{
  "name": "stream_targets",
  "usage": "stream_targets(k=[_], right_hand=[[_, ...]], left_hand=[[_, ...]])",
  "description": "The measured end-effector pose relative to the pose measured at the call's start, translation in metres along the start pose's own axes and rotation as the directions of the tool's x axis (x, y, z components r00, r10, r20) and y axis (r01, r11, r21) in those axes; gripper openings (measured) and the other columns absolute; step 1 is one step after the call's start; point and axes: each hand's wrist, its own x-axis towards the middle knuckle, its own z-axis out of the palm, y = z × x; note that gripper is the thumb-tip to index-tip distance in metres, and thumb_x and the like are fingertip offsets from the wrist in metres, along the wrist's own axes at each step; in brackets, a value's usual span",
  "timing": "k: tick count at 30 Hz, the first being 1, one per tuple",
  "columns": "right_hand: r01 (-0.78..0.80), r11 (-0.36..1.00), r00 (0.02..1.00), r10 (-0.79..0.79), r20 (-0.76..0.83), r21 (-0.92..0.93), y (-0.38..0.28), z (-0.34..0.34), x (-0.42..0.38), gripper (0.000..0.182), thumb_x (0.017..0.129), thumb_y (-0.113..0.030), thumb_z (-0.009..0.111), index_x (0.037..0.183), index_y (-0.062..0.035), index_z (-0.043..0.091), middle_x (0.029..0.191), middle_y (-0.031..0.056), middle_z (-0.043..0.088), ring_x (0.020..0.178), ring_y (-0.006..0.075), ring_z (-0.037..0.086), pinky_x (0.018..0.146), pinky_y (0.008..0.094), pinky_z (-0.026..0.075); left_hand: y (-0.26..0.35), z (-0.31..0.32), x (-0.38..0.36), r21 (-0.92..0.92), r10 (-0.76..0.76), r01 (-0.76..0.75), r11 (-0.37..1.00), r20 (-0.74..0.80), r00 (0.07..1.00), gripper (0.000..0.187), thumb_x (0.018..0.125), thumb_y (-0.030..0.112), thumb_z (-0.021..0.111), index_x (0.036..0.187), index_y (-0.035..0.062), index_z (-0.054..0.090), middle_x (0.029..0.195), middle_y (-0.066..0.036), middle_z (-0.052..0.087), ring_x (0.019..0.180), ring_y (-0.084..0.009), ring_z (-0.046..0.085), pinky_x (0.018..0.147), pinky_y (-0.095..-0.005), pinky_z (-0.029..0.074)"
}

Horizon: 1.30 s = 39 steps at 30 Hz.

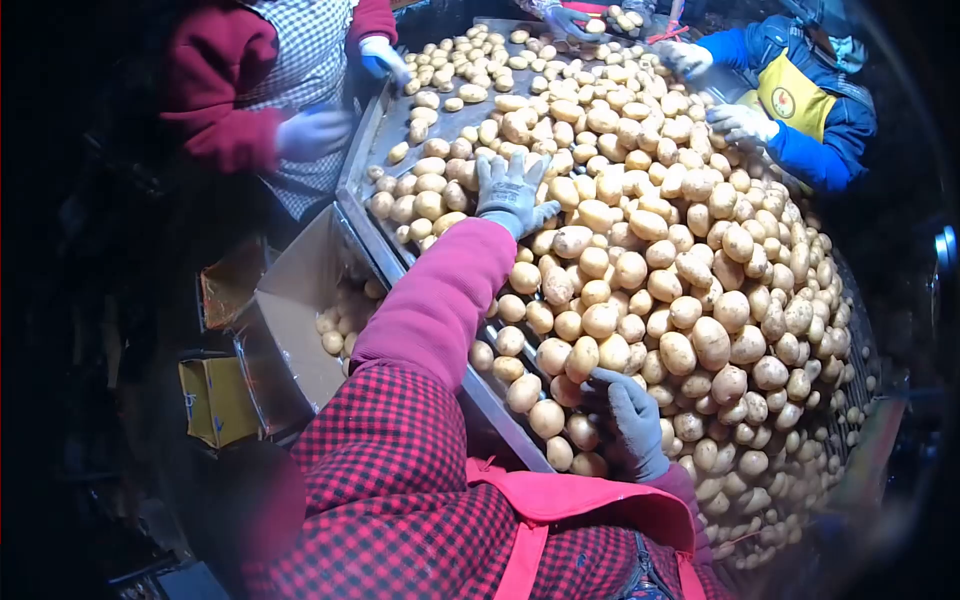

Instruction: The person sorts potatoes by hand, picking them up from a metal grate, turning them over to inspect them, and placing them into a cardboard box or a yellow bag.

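Potatoes (680,350) lie in a large heap over a metal table (372,150). In a grey glove, my left hand (512,195) rests on potatoes near the table's left side, its fingers spread wide. My right hand (635,425), also gloved in grey, is beside potatoes at the near edge. Its fingers are loosely bent and apart, with no potato visibly gripped; the palm side is partly hidden.
A cardboard box (300,320) with potatoes inside stands against the table's left edge. A smaller yellowish box (217,400) is farther left. Gloved co-workers work around the table: one person in red sleeves (215,90), another in blue sleeves (815,150).
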Motion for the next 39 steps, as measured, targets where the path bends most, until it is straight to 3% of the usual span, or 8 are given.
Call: stream_targets(k=[4, 9, 13, 19, 26, 32, 37, 39], right_hand=[[-0.037, 0.999, 0.999, 0.037, -0.023, 0.007, 0.000, 0.002, 0.001, 0.035, 0.110, -0.025, 0.055, 0.134, -0.0013, 0.065, 0.118, 0.0081, 0.074, 0.103, 0.0156, 0.071, 0.080, 0.0259, 0.056], [-0.048, 0.999, 0.998, 0.049, -0.051, 0.017, -0.004, 0.008, 0.003, 0.035, 0.110, -0.024, 0.055, 0.135, -0.0009, 0.065, 0.122, 0.0086, 0.073, 0.106, 0.0157, 0.070, 0.079, 0.0256, 0.056], [-0.051, 0.998, 0.997, 0.050, -0.051, -0.025, -0.028, 0.020, 0.007, 0.035, 0.109, -0.021, 0.055, 0.137, -0.0012, 0.063, 0.124, 0.0088, 0.072, 0.107, 0.0148, 0.069, 0.084, 0.0263, 0.057], [0.050, 0.989, 0.998, -0.046, 0.033, -0.138, -0.063, 0.041, 0.027, 0.034, 0.109, -0.016, 0.056, 0.138, -0.0012, 0.062, 0.124, 0.0089, 0.071, 0.106, 0.0141, 0.068, 0.088, 0.0269, 0.056], [-0.025, 0.992, 0.992, 0.010, 0.123, 0.126, -0.073, 0.066, 0.084, 0.035, 0.111, -0.021, 0.053, 0.139, -0.0011, 0.062, 0.125, 0.0106, 0.070, 0.106, 0.0149, 0.068, 0.083, 0.0271, 0.057], [-0.058, 0.944, 0.981, -0.006, 0.193, 0.326, -0.059, 0.068, 0.122, 0.054, 0.107, -0.037, 0.056, 0.146, -0.0001, 0.053, 0.134, 0.0152, 0.064, 0.116, 0.0291, 0.066, 0.101, 0.0435, 0.054], [-0.108, 0.898, 0.978, 0.018, 0.210, 0.426, -0.073, 0.062, 0.128, 0.075, 0.102, -0.045, 0.063, 0.160, -0.0059, 0.035, 0.154, 0.0225, 0.045, 0.130, 0.0378, 0.058, 0.106, 0.0491, 0.052], [-0.114, 0.874, 0.980, 0.020, 0.200, 0.473, -0.071, 0.064, 0.131, 0.080, 0.100, -0.048, 0.065, 0.162, -0.0099, 0.032, 0.158, 0.0230, 0.040, 0.133, 0.0382, 0.055, 0.108, 0.0502, 0.051]], left_hand=[[0.015, 0.014, -0.042, 0.041, 0.039, -0.037, 0.998, -0.062, 0.997, 0.071, 0.092, 0.052, 0.063, 0.155, 0.0232, 0.045, 0.151, -0.028, 0.041, 0.142, -0.0436, 0.035, 0.118, -0.0637, 0.019], [0.006, -0.018, -0.119, -0.152, 0.207, -0.232, 0.961, -0.161, 0.965, 0.052, 0.089, 0.037, 0.065, 0.137, 0.0173, 0.062, 0.150, -0.019, 0.045, 0.143, -0.0416, 0.036, 0.110, -0.0576, 0.033], [-0.023, -0.045, -0.136, -0.483, 0.362, -0.403, 0.777, -0.180, 0.915, 0.041, 0.090, 0.029, 0.064, 0.128, 0.0135, 0.067, 0.130, -0.015, 0.063, 0.123, -0.0364, 0.059, 0.102, -0.0531, 0.045], [-0.127, -0.044, -0.069, 0.033, -0.179, 0.176, 0.984, 0.177, 0.968, 0.047, 0.092, 0.037, 0.067, 0.132, 0.0147, 0.066, 0.122, -0.018, 0.069, 0.109, -0.0378, 0.067, 0.094, -0.0511, 0.052], [-0.143, -0.027, -0.017, 0.021, -0.247, 0.258, 0.966, 0.381, 0.891, 0.049, 0.087, 0.049, 0.071, 0.124, 0.0169, 0.069, 0.124, -0.022, 0.069, 0.113, -0.0398, 0.067, 0.100, -0.0489, 0.052], [-0.152, -0.025, -0.039, -0.270, -0.249, 0.400, 0.876, 0.458, 0.854, 0.051, 0.081, 0.050, 0.078, 0.120, 0.0170, 0.073, 0.110, -0.016, 0.075, 0.102, -0.0309, 0.073, 0.093, -0.0431, 0.056], [-0.123, -0.068, -0.050, -0.780, -0.235, 0.395, 0.485, 0.319, 0.918, 0.047, 0.087, 0.033, 0.081, 0.123, 0.0055, 0.072, 0.110, -0.012, 0.075, 0.092, -0.0178, 0.072, 0.082, -0.0333, 0.058], [-0.071, -0.108, -0.044, -0.839, 0.162, 0.452, 0.304, 0.513, 0.843, 0.045, 0.092, 0.027, 0.079, 0.129, 0.0047, 0.068, 0.116, -0.009, 0.071, 0.099, -0.0167, 0.070, 0.091, -0.0336, 0.057]])
